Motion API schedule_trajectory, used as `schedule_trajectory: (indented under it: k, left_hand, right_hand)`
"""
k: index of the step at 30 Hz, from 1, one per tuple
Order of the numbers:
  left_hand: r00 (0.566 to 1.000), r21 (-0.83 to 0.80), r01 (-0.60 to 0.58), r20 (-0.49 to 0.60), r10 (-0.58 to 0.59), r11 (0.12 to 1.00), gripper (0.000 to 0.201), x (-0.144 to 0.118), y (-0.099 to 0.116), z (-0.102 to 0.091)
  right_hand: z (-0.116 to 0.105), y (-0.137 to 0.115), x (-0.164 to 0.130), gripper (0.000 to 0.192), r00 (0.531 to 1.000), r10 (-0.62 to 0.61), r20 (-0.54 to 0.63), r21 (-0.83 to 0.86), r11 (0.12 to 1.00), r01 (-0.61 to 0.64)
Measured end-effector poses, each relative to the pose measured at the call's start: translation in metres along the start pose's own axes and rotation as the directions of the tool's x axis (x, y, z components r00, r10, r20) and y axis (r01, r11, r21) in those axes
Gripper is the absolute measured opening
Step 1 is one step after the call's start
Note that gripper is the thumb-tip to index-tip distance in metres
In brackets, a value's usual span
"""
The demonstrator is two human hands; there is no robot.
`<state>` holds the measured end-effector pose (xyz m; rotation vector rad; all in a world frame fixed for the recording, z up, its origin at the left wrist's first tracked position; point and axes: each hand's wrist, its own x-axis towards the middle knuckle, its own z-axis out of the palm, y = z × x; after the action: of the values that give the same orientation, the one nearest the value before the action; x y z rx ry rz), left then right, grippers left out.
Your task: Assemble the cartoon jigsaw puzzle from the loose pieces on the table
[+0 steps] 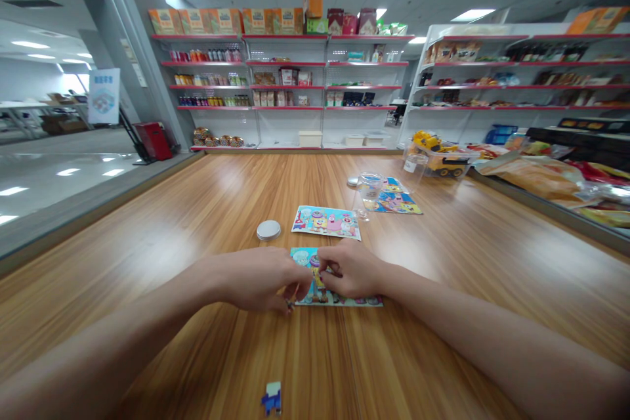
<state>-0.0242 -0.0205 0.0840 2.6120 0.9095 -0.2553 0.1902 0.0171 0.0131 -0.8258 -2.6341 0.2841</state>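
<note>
Both hands, left hand (pixel 263 285) and right hand (pixel 349 270), press a cartoon puzzle (pixel 339 298); no legible writing.

**A long wooden bench and what lies on it**

The bench (pixel 443 262) is a wide stretch of warm, striped wood grain, glossy enough to catch the ceiling lights. Nearest the person lies a colourful cartoon puzzle (pixel 339 296), flat on the wood and partly covered by both hands. Just beyond it sits a second cartoon picture (pixel 327 222), with a round silver lid (pixel 268 230) just to its left. Further back rests a third picture (pixel 396 202), a clear jar (pixel 369 189) standing at its near corner. A clear tub holding a yellow toy truck (pixel 445 163) stands behind that. One loose blue puzzle piece (pixel 272 398) lies alone at the near edge.
</note>
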Motion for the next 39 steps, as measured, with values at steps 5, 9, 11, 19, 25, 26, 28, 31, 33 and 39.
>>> schedule_trajectory:
  k: [5, 9, 11, 19, 25, 26, 28, 31, 33, 39]
  left_hand:
    - [0.978, -0.15, -0.009, -0.208, -0.022, 0.989, 0.013, 0.005, -0.017, 0.002]
    - [0.949, -0.234, 0.075, -0.283, -0.142, 0.969, 0.011, 0.01, -0.023, 0.007]
    - [0.947, -0.324, 0.108, -0.253, -0.196, 0.94, 0.016, 0.013, -0.023, 0.011]
    - [0.947, -0.594, 0.111, -0.18, -0.266, 0.797, 0.022, 0.024, -0.028, 0.021]
    - [0.892, -0.563, 0.103, -0.312, -0.327, 0.82, 0.033, 0.028, -0.041, 0.026]
    - [0.896, -0.593, 0.089, -0.302, -0.324, 0.8, 0.035, 0.03, -0.043, 0.028]
    - [0.908, -0.657, 0.049, -0.285, -0.308, 0.752, 0.037, 0.032, -0.048, 0.033]
    - [0.92, -0.723, -0.012, -0.279, -0.276, 0.69, 0.039, 0.037, -0.053, 0.042]
    - [0.921, -0.749, -0.051, -0.291, -0.259, 0.661, 0.039, 0.04, -0.053, 0.046]
    - [0.895, -0.711, -0.142, -0.389, -0.217, 0.689, 0.038, 0.041, -0.05, 0.048]
  right_hand:
    - [0.002, 0.002, 0.001, 0.005, 1.0, -0.007, -0.009, -0.001, 1.0, 0.007]
    - [0.002, 0.001, 0.001, 0.005, 1.0, -0.01, -0.024, -0.013, 1.0, 0.009]
    - [0.001, 0.0, 0.001, 0.004, 1.0, -0.006, -0.018, -0.015, 1.0, 0.005]
    - [0.001, 0.0, 0.0, 0.003, 1.0, -0.016, -0.003, 0.012, 1.0, 0.016]
    - [0.001, 0.0, 0.001, 0.006, 1.0, -0.03, 0.001, -0.07, 0.997, 0.03]
    - [0.001, 0.0, 0.001, 0.007, 0.999, -0.036, 0.003, -0.085, 0.996, 0.036]
    - [0.001, 0.0, 0.001, 0.009, 0.999, -0.043, -0.012, -0.103, 0.994, 0.041]
    - [0.0, -0.001, 0.001, 0.014, 0.997, -0.018, -0.069, -0.074, 0.997, 0.012]
    - [-0.002, -0.002, 0.0, 0.017, 0.995, 0.004, -0.095, -0.02, 1.0, -0.006]
    - [0.0, -0.003, 0.0, 0.014, 0.99, -0.002, -0.143, 0.092, 0.996, 0.015]
